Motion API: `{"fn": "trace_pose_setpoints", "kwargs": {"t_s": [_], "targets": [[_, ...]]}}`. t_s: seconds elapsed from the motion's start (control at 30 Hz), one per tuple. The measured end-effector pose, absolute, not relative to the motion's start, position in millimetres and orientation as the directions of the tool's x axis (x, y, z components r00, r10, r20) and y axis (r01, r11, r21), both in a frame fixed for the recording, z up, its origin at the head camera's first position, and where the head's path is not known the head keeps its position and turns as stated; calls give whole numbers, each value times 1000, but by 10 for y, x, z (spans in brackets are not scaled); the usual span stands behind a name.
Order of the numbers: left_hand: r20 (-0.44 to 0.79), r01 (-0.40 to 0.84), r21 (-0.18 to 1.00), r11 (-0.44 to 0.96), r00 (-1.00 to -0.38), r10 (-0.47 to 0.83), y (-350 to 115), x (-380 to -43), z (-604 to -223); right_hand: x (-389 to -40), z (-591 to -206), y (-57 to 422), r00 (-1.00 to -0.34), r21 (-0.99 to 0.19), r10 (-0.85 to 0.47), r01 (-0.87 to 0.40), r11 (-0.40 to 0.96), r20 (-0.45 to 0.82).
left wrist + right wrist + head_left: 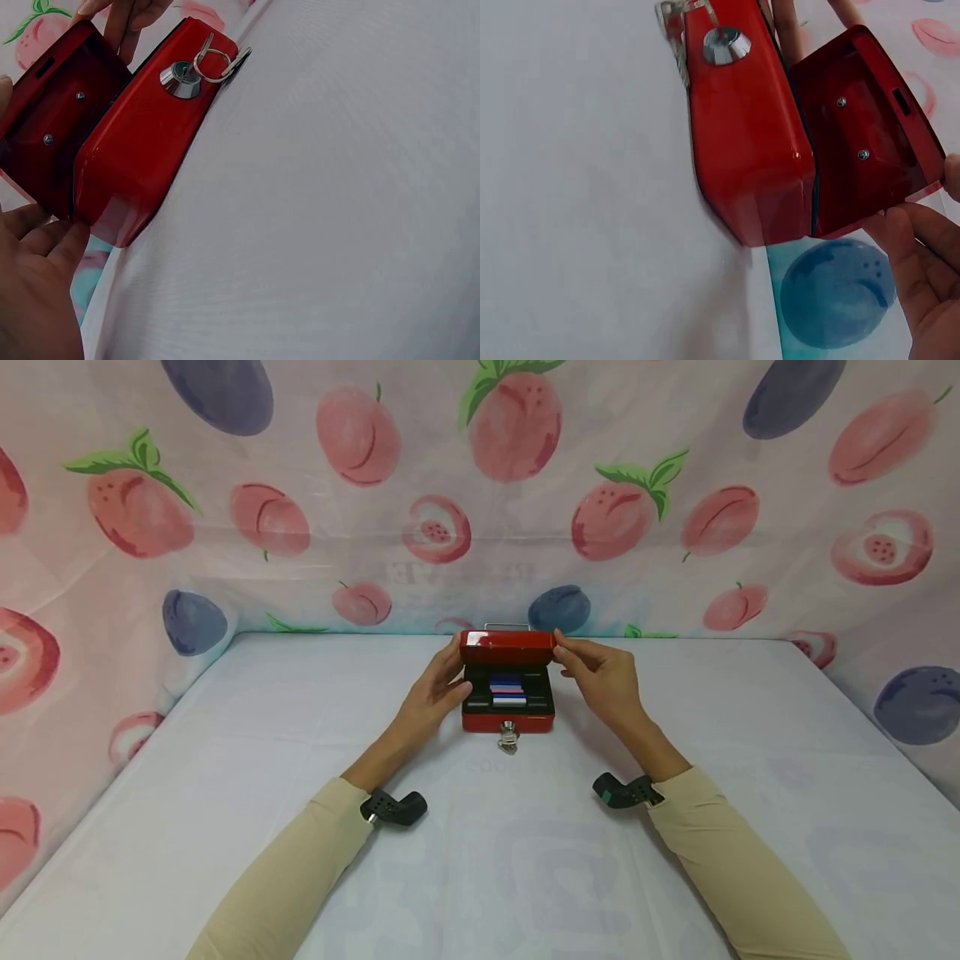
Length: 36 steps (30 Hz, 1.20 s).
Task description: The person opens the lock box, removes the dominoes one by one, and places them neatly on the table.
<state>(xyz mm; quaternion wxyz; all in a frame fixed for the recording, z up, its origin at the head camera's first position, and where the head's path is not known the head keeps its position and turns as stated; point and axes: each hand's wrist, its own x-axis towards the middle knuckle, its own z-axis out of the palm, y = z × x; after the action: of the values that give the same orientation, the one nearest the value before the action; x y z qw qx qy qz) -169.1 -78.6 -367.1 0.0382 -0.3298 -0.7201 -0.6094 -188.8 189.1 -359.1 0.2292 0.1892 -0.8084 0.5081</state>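
Note:
A small red metal cash box (508, 722) stands on the table with its lid (507, 647) raised. A key sits in the front lock, with a ring and more keys (508, 743) hanging from it. Blue, pink and white strips (507, 687) lie inside the black tray (540, 689). My left hand (435, 689) holds the lid's left side, thumb near its front lip and fingers along the side by the hinge. At the opposite end, my right hand (603, 681) pinches the lid's right corner between thumb and fingers. Two screws show on the lid's inner face (855, 127).
A white cloth covers the table (480, 860). Behind it hangs a fruit-printed curtain (300, 568), close to the back of the box. A wire handle (507, 627) shows above the lid. Black bands (393, 807) are worn on both wrists.

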Motion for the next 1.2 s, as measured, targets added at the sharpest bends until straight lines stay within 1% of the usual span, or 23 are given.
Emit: {"fn": "trace_pose_setpoints", "kwargs": {"t_s": [0.1,0.2,0.33,0.43,0.53,0.73,0.9,1.2], "targets": [[453,518,855,35,-777,437,-781,-1695,-3666,-1878,-3568,1912,-815,-701,-108,-550,455,569],[445,512,858,41,-781,439,-776,-1697,-3667,-1877,-3561,1939,-796,-642,-142,-567,515,589],[457,539,837,94,-784,421,-769,-1687,-3673,-1898,-3571,1960,-761,-571,-179,-599,561,623],[509,597,789,145,-767,390,-754,-1672,-3668,-1915,-3587,1976,-739,-554,-196,-627,547,644],[566,647,744,166,-742,360,-736,-1656,-3658,-1926,-3598,1985,-720,-544,-202,-650,530,664],[616,683,713,158,-718,325,-716,-1626,-3640,-1933,-3594,1965,-678,-488,-225,-684,542,700],[628,689,707,157,-715,309,-712,-1614,-3628,-1942,-3593,1951,-646,-454,-248,-713,535,722],[583,655,736,174,-742,330,-713,-1623,-3632,-1929,-3599,1938,-629,-451,-257,-733,509,733]]}}
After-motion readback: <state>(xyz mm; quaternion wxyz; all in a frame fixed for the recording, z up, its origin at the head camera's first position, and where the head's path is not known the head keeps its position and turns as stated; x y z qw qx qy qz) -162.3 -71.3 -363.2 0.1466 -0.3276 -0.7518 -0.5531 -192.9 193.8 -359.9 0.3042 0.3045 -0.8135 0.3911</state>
